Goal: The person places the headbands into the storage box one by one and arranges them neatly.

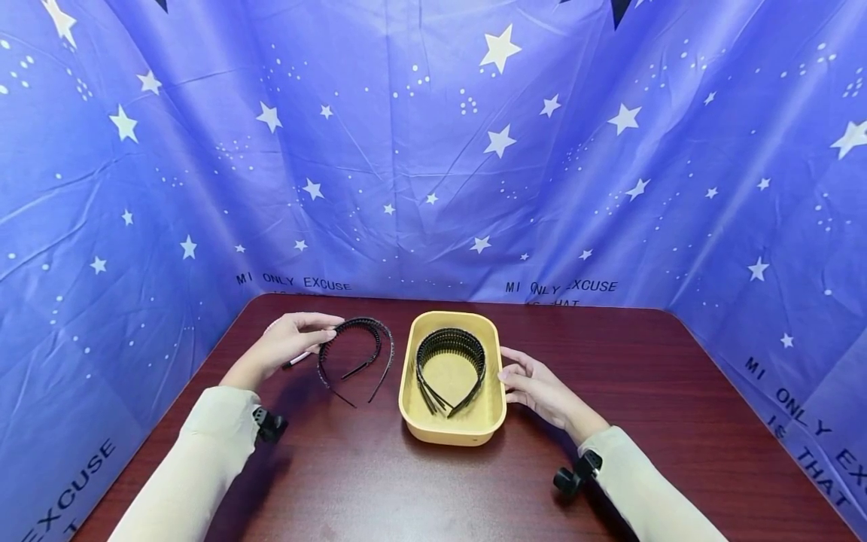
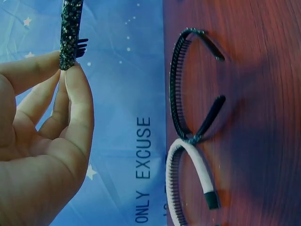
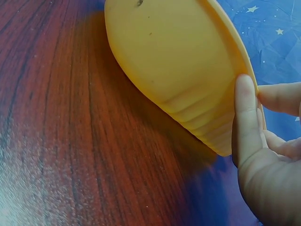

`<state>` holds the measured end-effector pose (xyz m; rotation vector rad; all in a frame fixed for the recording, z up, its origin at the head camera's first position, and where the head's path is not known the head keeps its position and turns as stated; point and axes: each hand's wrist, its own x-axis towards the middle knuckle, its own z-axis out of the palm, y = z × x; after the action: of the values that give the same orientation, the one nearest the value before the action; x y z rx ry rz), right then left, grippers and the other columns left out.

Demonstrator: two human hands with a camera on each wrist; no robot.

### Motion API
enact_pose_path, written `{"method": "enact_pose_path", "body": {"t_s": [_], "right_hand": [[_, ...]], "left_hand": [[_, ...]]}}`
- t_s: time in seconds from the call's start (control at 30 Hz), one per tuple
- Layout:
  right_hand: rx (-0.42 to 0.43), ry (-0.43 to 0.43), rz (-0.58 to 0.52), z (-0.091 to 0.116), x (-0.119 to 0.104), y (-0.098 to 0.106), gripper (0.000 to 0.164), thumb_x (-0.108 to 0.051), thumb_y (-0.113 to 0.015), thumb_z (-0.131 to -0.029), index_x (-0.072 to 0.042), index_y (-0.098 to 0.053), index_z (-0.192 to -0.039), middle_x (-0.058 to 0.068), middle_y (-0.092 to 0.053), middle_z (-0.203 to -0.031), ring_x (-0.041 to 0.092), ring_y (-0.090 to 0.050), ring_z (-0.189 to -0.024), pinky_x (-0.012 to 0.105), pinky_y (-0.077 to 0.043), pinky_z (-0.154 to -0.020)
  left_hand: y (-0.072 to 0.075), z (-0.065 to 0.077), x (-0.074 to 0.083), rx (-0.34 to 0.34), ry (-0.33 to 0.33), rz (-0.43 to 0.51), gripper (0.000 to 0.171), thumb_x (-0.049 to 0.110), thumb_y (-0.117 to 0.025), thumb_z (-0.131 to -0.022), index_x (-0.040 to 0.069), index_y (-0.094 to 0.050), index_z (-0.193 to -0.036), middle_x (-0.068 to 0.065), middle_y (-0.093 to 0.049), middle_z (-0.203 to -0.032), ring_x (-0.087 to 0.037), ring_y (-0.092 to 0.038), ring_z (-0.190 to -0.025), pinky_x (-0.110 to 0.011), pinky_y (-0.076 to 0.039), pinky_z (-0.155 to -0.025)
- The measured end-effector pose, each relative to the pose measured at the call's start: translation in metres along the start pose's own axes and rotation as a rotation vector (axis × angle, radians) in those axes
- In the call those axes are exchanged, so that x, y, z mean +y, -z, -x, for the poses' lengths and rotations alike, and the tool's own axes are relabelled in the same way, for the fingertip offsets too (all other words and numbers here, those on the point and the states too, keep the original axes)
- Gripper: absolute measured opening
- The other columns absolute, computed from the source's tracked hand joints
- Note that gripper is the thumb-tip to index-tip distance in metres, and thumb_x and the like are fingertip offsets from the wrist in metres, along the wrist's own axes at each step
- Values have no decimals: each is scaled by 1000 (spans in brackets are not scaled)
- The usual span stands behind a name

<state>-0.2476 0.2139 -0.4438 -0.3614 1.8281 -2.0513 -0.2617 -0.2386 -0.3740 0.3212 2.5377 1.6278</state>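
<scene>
My left hand (image 1: 287,340) pinches a thin black headband (image 2: 70,28), glittery outside and toothed inside, between thumb and fingertips. Its open ends point down toward the table in the head view. Behind it on the table lies another black toothed headband (image 2: 176,84), and against that one a white headband (image 2: 200,169) with a dark tip. My left hand covers most of the white one in the head view. A yellow bin (image 1: 415,421) stands to the right, with several black headbands (image 1: 450,339) bunched inside. My right hand (image 1: 538,388) touches the bin's right side, thumb along its outer wall.
The dark red wooden table (image 1: 352,482) ends at a blue star-printed cloth (image 1: 433,150) that hangs behind and on both sides. Small black devices are strapped at both cuffs; one device (image 1: 576,474) is on the right wrist.
</scene>
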Motion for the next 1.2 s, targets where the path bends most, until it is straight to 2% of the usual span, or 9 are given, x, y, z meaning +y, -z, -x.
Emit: {"method": "enact_pose_path", "body": {"t_s": [0.3, 0.43, 0.7, 0.97, 1.2], "right_hand": [[1, 2, -5, 1, 2, 1, 72, 0, -57, -98, 7, -14, -155, 9, -59, -103, 14, -64, -85, 28, -56, -74], [0, 5, -4, 1, 2, 2, 72, 0, -57, -98, 7, -14, -155, 9, -59, -103, 14, -64, -85, 28, -56, -74], [-2, 9, -6, 0, 3, 3, 71, 0, -56, -98, 7, -14, -155, 11, -58, -104, 15, -65, -86, 29, -57, -75], [-10, 18, -2, -2, 4, 2, 71, 0, -57, -98, 6, -15, -155, 10, -59, -104, 15, -65, -85, 30, -57, -75], [-13, 19, 3, -2, 4, 3, 70, -1, -57, -99, 6, -16, -155, 11, -59, -104, 16, -66, -86, 30, -57, -74]], "left_hand": [[-16, -15, 2, -34, -44, 46, 38, 13, -68, -96, 1, -64, -132, -15, -62, -131, -21, -62, -109, -36, -56, -85], [-23, -21, 5, -43, -43, 63, 38, 12, -67, -96, 0, -63, -132, -17, -61, -133, -28, -61, -113, -41, -55, -88], [-40, -35, 11, -54, -34, 60, 39, 9, -67, -95, 0, -63, -133, -25, -62, -126, -16, -62, -104, -36, -57, -82], [-53, -41, 21, -61, -35, 65, 39, 9, -66, -95, 0, -63, -132, -22, -64, -123, -20, -61, -107, -38, -57, -84], [-65, -48, 27, -64, -31, 68, 36, 9, -67, -94, 1, -66, -129, -22, -65, -121, -19, -63, -102, -41, -58, -83]]}}
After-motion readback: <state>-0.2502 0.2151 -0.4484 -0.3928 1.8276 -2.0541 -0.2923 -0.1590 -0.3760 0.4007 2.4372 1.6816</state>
